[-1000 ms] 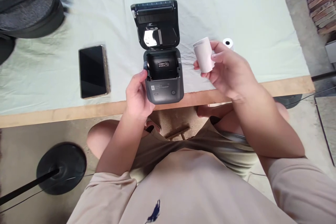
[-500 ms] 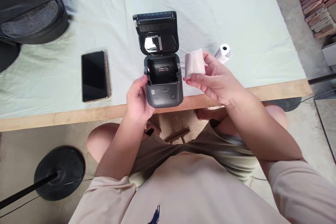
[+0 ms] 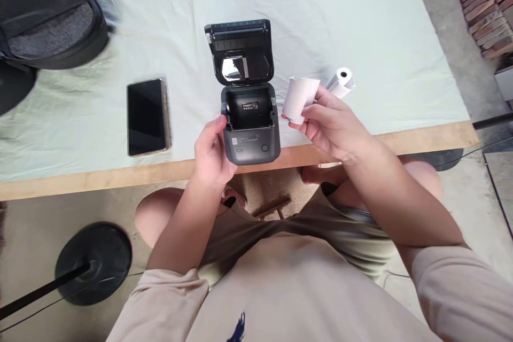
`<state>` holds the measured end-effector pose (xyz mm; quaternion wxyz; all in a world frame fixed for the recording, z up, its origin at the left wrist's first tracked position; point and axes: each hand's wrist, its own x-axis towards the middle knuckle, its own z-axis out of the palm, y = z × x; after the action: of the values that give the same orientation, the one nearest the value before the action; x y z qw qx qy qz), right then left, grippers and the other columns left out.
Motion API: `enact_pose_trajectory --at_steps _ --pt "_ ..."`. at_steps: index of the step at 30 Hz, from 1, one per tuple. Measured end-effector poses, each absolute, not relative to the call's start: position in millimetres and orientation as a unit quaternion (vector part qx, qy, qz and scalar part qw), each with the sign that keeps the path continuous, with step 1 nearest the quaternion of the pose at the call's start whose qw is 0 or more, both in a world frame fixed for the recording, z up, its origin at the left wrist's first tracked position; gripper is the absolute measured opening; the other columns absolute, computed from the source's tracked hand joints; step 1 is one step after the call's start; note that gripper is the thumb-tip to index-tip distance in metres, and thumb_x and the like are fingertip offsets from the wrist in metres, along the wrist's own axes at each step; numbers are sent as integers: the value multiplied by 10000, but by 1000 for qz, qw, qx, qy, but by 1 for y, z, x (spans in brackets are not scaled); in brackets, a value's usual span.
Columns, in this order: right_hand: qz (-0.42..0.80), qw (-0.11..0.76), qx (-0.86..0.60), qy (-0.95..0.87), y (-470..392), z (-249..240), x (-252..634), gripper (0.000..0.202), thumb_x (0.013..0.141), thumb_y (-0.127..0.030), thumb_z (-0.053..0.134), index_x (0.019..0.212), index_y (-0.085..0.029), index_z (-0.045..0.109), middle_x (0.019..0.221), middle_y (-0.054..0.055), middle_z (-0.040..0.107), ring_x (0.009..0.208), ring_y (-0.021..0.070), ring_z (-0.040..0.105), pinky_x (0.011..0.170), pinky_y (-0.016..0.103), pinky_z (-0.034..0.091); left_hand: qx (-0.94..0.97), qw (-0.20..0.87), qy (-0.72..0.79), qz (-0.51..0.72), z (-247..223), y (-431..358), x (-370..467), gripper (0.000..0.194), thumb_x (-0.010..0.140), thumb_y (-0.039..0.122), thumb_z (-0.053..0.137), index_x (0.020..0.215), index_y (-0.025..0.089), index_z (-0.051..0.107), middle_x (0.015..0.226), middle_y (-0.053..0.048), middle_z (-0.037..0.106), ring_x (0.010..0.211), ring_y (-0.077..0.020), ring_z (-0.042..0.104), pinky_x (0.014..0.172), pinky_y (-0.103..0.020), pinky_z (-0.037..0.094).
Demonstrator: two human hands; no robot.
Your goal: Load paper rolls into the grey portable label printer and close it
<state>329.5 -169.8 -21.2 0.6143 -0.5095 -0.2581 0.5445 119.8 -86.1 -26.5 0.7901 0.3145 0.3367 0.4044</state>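
Over the front edge of the desk point(image 3: 120, 175), seen from the head, the left hand point(image 3: 213, 153) grips the dark printer point(image 3: 251, 147) by its left side; whether the desk bears any of its weight I cannot tell; its lid point(image 3: 240, 38) stands raised above the uncovered bay point(image 3: 248, 117); the right hand point(image 3: 337, 124) has its grip closed on a white paper roll point(image 3: 300, 99), tilted, just right of the printer and apart from it; a second roll point(image 3: 340, 84) lies beyond that hand; the step in hand looks like presenting the roll beside the bay; the next move seems to call for a steady printer, a clear lid and tightly kept outer paper.
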Motion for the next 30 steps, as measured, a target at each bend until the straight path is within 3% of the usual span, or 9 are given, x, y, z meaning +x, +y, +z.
enact_pose_trajectory --at_steps 6,11,16,20,24,26,30 --pt "513 609 -520 -309 -172 -24 327 424 827 -349 884 1170 -299 639 1105 -34 721 1082 154 747 1012 353 696 310 790 334 410 -26 -86 121 239 1018 282 587 862 224 759 940 -15 866 994 -216 861 766 -269 697" --pt "487 598 -540 -337 -171 -29 333 501 848 -412 855 1278 -354 603 1214 -33 713 1133 176 738 954 363 692 313 794 329 406 -25 -87 121 186 989 303 637 862 230 751 994 -29 873 1079 -241 858 877 -299 707" --pt "343 574 -594 -447 -169 -38 341 383 876 -427 782 1129 -313 518 1114 -7 695 1035 210 729 858 394 660 319 790 341 397 -23 -87 122 192 992 332 646 860 226 736 980 -42 858 1152 -264 847 999 -335 694" --pt "221 551 -600 -536 -173 -17 333 377 901 -418 754 1076 -323 434 1187 54 728 1098 261 750 919 465 662 321 800 326 389 -22 -89 125 197 989 299 630 875 207 762 916 -43 844 1124 -267 851 989 -337 702" --pt "155 504 -610 -592 -168 10 314 418 908 -481 772 1021 -329 400 1222 79 743 1187 295 740 1000 517 644 328 812 299 379 -25 -92 126 152 980 300 698 1014 191 798 918 -47 840 1226 -300 827 1035 -364 693" --pt "129 496 -586 -628 -163 15 306 395 934 -459 753 960 -327 382 1173 64 769 1158 295 748 987 526 628 334 812 287 384 -27 -93 125 158 951 322 765 1043 198 798 953 -46 843 1253 -310 819 1045 -365 688" --pt "55 413 -608 -676 -157 14 301 315 956 -246 661 853 -310 370 1141 52 847 1194 327 776 1055 599 547 344 816 281 371 -30 -94 123 233 915 357 822 1076 191 799 960 -48 829 1197 -315 832 1000 -359 695"
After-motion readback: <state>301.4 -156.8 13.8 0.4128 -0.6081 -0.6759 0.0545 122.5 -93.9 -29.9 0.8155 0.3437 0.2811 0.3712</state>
